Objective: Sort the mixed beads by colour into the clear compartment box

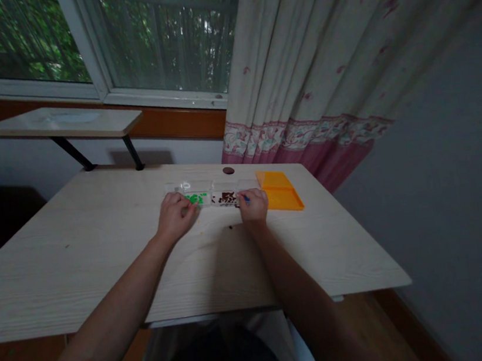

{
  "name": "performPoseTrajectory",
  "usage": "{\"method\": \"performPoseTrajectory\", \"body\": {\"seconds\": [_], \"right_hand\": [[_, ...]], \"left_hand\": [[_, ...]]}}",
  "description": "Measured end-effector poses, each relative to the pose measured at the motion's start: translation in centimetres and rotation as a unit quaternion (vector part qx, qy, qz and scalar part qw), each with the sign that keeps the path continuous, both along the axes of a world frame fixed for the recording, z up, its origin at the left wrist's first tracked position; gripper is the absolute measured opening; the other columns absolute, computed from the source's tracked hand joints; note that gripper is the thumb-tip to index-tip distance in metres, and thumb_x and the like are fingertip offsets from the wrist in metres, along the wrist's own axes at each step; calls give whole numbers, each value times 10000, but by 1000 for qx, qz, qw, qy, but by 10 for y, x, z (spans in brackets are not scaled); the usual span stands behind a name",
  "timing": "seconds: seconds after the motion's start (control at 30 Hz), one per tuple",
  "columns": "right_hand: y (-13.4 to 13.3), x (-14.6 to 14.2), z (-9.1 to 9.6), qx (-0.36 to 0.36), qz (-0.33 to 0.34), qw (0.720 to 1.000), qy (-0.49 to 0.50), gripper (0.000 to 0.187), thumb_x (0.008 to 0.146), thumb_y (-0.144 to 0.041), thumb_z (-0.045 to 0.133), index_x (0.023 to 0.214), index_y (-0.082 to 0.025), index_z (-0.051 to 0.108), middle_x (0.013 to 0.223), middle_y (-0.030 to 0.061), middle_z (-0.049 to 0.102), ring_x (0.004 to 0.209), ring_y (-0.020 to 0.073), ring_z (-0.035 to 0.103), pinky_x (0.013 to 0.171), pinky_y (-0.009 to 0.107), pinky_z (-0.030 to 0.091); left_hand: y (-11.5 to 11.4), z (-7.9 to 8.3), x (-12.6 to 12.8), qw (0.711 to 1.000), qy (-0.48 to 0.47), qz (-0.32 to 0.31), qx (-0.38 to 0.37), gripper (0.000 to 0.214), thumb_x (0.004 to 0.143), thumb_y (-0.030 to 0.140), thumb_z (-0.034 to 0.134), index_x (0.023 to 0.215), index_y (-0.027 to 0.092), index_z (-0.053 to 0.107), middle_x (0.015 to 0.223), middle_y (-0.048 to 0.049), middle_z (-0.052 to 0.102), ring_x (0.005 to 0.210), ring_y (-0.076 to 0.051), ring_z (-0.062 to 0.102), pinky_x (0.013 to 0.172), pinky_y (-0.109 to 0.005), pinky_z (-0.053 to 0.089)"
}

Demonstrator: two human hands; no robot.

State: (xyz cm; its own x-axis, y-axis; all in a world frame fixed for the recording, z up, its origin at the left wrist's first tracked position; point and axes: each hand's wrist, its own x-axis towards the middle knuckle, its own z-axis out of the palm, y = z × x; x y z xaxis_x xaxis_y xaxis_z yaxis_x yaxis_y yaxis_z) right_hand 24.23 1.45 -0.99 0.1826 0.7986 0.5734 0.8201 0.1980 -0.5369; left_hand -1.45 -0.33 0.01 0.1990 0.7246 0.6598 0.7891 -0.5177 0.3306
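A clear plastic compartment box [213,189] lies on the pale wooden table [99,246], holding green beads [198,198] in one section and dark brown beads [226,197] in another. My left hand [176,213] rests curled at the box's left end, beside the green beads. My right hand [253,204] sits at the box's right end, fingers closed on a small blue tool [246,199] whose tip points at the brown beads. One dark bead [230,227] lies loose on the table just in front of the box.
An orange tray [278,190] lies right of the box, near the table's far right corner. A small white shelf on black brackets [62,123] stands behind the table under the window. A curtain [320,75] hangs at the right.
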Motion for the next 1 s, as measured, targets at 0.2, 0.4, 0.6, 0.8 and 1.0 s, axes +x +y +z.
{"method": "performPoseTrajectory", "body": {"seconds": [0.2,0.4,0.6,0.8,1.0], "right_hand": [[4,-3,-4,-15,1,999,-30,230,918,-296,553,910,-199,762,962,84,693,977,237,500,941,368,330],[6,-1,-5,-13,4,999,-34,249,919,-283,537,927,-187,767,969,95,694,977,240,510,950,368,342],[7,7,0,-2,-3,1000,-18,278,924,-283,513,955,-170,766,956,97,692,942,223,536,915,334,381],[-3,16,13,-73,-9,995,-71,212,878,-299,588,914,-211,777,954,73,699,967,217,544,909,310,381],[-13,14,18,-185,-9,964,-192,195,862,-309,609,882,-250,794,1006,85,704,1017,231,543,910,317,375]], "left_hand": [[0,0,1,1000,-1,-30,-7,341,937,405,527,697,189,634,802,-63,602,861,-215,505,839,-392,414],[1,0,1,1000,3,-30,-3,359,941,416,524,680,190,624,774,-56,586,836,-210,494,823,-389,410],[3,-1,0,1000,7,-30,0,343,937,402,534,680,192,622,765,-53,591,845,-216,493,820,-389,406],[1,2,-1,1000,-6,-26,-4,342,935,403,542,678,192,623,772,-54,608,821,-208,502,795,-376,409],[2,2,-2,1000,-15,-25,-3,353,938,415,537,673,193,612,775,-53,610,830,-207,503,788,-368,413]]}}
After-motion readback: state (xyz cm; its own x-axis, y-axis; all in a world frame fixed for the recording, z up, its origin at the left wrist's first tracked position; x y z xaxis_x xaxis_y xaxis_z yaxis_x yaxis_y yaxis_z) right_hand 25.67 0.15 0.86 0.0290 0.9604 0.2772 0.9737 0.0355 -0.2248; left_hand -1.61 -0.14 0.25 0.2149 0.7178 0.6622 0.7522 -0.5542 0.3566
